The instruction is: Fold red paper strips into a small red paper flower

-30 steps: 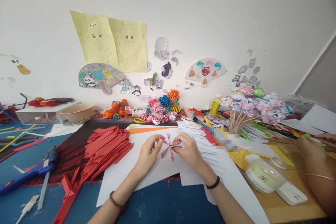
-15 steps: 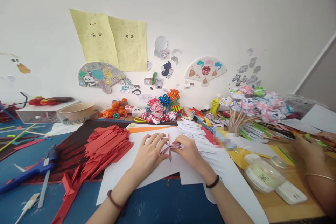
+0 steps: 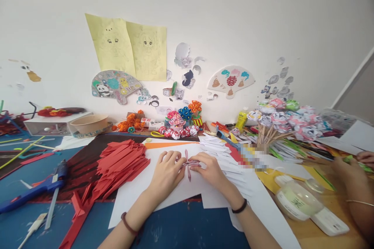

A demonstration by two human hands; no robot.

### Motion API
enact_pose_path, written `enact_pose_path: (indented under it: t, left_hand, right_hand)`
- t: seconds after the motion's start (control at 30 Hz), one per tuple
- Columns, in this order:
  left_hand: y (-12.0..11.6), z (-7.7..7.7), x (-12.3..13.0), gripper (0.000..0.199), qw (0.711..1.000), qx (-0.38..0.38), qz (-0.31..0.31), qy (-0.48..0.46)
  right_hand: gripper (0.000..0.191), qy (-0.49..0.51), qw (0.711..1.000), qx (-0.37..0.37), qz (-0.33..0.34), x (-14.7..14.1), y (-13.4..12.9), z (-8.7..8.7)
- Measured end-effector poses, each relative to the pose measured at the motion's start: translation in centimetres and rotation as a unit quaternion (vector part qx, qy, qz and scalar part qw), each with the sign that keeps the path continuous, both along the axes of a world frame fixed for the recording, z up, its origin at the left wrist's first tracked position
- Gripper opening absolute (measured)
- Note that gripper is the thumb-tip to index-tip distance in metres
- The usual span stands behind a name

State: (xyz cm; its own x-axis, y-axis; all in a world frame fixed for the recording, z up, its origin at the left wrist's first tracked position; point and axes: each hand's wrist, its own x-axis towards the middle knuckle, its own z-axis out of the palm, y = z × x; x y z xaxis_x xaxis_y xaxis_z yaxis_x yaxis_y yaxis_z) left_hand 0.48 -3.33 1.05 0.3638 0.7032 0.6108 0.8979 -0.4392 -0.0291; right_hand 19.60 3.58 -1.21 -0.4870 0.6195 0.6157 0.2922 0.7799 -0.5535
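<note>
A small cross-shaped folded paper piece (image 3: pixel 187 172), white with dark red edges, stands between my two hands over white paper sheets (image 3: pixel 178 198). My left hand (image 3: pixel 167 169) pinches its left arm with thumb and fingertips. On the other side, the thumb and fingers of my right hand (image 3: pixel 210 167) close on its right arm. The upper and lower arms stick out between the hands; the side arms are mostly covered by fingers. Left of my left hand lies a heap of folded red paper strips (image 3: pixel 121 165). White paper strips (image 3: pixel 216 148) lie beyond my right hand.
A blue glue gun (image 3: pixel 55 179) and a white cable (image 3: pixel 33 227) lie at left. To the right are a clear bottle (image 3: pixel 298 202), a blurred-out patch and a bunch of paper flowers (image 3: pixel 280 118). Another person's hand (image 3: pixel 349 171) works at far right. Small flowers (image 3: pixel 178 130) line the wall.
My left fingers have drawn in around the left arm of the paper piece. The right fingers have shifted slightly on it. The whole view has moved a little.
</note>
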Motion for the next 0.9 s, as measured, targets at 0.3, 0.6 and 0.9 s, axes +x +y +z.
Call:
enact_pose_path:
  t: [0.3, 0.6, 0.9]
  left_hand:
    - [0.0, -0.2, 0.0, 0.014, 0.992, -0.058, -0.055, -0.102]
    - [-0.8, 0.4, 0.3, 0.023, 0.945, -0.161, -0.095, -0.269]
    - [-0.2, -0.6, 0.5, 0.015, 0.955, -0.097, -0.123, -0.253]
  right_hand:
    - [0.011, 0.023, 0.999, -0.017, 0.042, -0.3, -1.3, 1.4]
    - [0.021, 0.040, 0.993, -0.089, 0.068, -0.2, -1.3, 1.5]
    - [0.018, 0.091, 0.991, -0.086, 0.035, 0.1, -0.2, 0.3]
